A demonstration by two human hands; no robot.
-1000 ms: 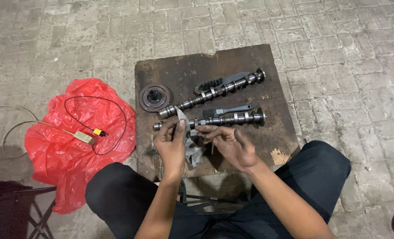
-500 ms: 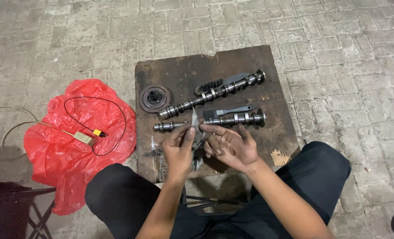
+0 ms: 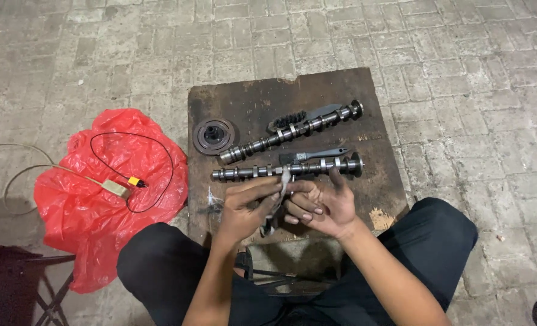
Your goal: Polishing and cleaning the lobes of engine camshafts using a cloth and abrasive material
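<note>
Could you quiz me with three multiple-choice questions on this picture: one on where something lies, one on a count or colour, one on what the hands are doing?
1. Where does the round metal disc lie?
A. On the red plastic bag
B. On the dark board, left of the shafts
C. On the person's lap

2. How many long lobed metal shafts lie on the dark board?
A. One
B. Two
C. Four

3. What are the left hand and right hand doing?
A. Both pinch a small pale scrap between them
B. Both lie flat and empty on the paving
C. Each lifts one shaft off the board

Answers:
1 B: the disc sits on the board by the left end of the far shaft.
2 B: the far shaft and the near shaft are the only two.
3 A: the pale scrap sits between the fingertips of both hands, just in front of the near shaft.
</note>
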